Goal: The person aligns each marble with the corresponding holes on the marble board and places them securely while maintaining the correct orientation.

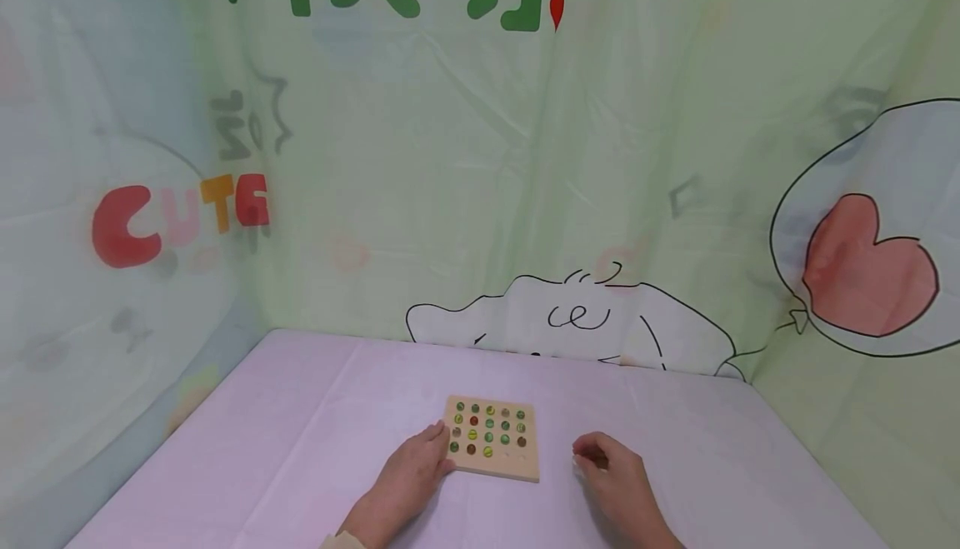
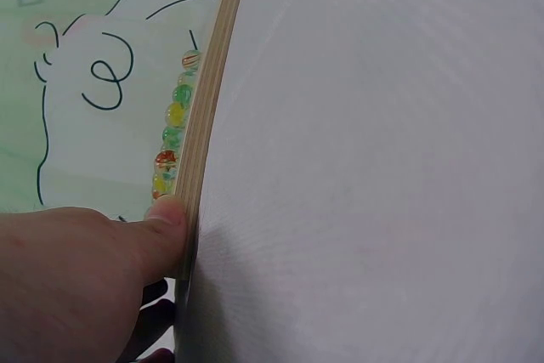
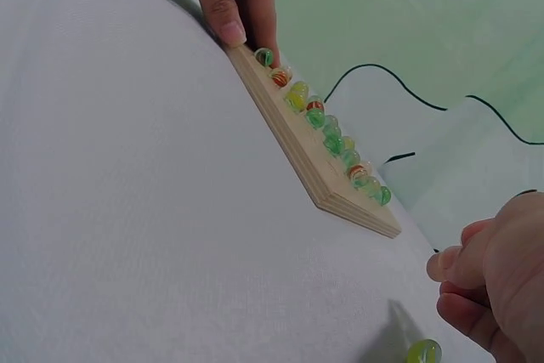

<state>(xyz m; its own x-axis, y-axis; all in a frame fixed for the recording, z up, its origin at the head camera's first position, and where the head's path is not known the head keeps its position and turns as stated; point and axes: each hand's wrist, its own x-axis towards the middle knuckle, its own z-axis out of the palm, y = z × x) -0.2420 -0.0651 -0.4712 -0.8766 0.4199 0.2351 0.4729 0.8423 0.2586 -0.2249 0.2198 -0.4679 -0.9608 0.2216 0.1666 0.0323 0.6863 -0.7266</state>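
A square wooden board (image 1: 494,469) lies on the table, with glass marbles (image 1: 489,423) sitting in rows of hollows; two hollows at its near right corner hold none. My left hand (image 1: 411,471) grips the board's left edge, and the thumb (image 2: 167,225) shows against the edge in the left wrist view. To the right of the board, apart from it, my right hand (image 1: 617,476) hovers low with curled fingers, thumb and forefinger tips close together. I cannot tell whether they pinch something. A yellow-green marble (image 3: 423,352) appears just below this hand in the right wrist view.
The table has a pale pinkish cloth (image 1: 337,416). Behind it hangs a light green curtain (image 1: 450,157) with printed letters and line drawings, and more printed cloth (image 1: 135,316) closes off the left side.
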